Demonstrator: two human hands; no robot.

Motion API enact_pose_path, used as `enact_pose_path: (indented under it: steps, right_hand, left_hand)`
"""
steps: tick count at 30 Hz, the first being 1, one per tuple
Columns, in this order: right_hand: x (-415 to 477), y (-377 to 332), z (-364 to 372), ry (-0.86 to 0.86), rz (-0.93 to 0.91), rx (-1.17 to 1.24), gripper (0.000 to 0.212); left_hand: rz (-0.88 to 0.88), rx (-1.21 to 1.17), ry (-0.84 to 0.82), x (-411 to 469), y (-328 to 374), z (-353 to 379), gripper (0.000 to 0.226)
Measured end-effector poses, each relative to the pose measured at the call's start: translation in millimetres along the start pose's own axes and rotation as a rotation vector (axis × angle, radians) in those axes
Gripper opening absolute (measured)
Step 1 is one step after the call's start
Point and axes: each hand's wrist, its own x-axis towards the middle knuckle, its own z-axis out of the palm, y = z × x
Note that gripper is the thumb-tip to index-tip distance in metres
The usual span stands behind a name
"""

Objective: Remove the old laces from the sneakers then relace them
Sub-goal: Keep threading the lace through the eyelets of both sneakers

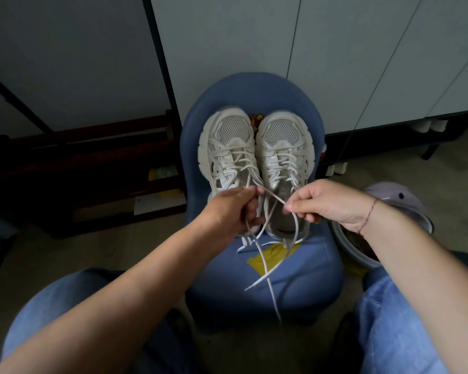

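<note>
— Hands?
— My left hand (233,209) pinches a lace (274,197) that runs across to my right hand (327,203), pinching too.
— Sneakers (229,147)?
— Just beyond both, on the seat (295,287), toes away; loose ends trail toward me.

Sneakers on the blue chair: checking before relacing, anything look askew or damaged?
Nothing looks damaged. The sneakers sit side by side on the chair; untied laces, pinched by the left hand and right hand, trail over its front.

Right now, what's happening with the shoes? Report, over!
Left hand grips loose laces; right hand pinches one strand. Sneakers both laced, side by side on blue chair. Nothing in the way.
</note>
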Motion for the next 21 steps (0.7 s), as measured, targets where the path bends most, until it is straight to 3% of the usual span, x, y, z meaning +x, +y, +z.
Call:
enact_pose_path:
  steps: [4, 7, 9, 10, 13, 16, 19, 21]
  right_hand:
    - [4.9, 3.0, 5.2, 0.040, -0.036, -0.209, 0.020]
    - [7.4, -3.1, 12.6, 0.168, -0.083, -0.383, 0.016]
    - [6.6, -16.2, 20.6, 0.382, -0.271, -0.363, 0.007]
    - [6.5, -24.1, 25.4, 0.437, -0.415, -0.304, 0.014]
    - [7.1, -38.0, 40.7, 0.267, -0.661, -0.209, 0.037]
    - [13.6, -36.1, 51.4, 0.173, -0.635, -0.209, 0.029]
    - [23.4, -32.0, 43.3, 0.304, -0.615, -0.150, 0.012]
    - [29.4, -28.3, 33.4, 0.374, -0.576, -0.070, 0.013]
  left_hand:
    - [0.274, 0.225, 0.096, -8.1, 22.8, -22.2, 0.035]
    - [0.340, 0.363, 0.183, -8.4, 33.7, -39.8, 0.035]
    - [0.355, 0.457, 0.150, -9.5, 35.6, -42.9, 0.035]
    - [0.368, 0.509, 0.111, -10.6, 35.1, -42.3, 0.035]
    - [0.388, 0.606, -0.009, -14.5, 29.9, -36.2, 0.031]
    - [0.385, 0.598, -0.029, -16.1, 29.4, -34.1, 0.029]
    - [0.392, 0.636, 0.038, -14.5, 33.4, -40.4, 0.031]
    - [0.390, 0.663, 0.093, -14.2, 37.4, -46.2, 0.032]
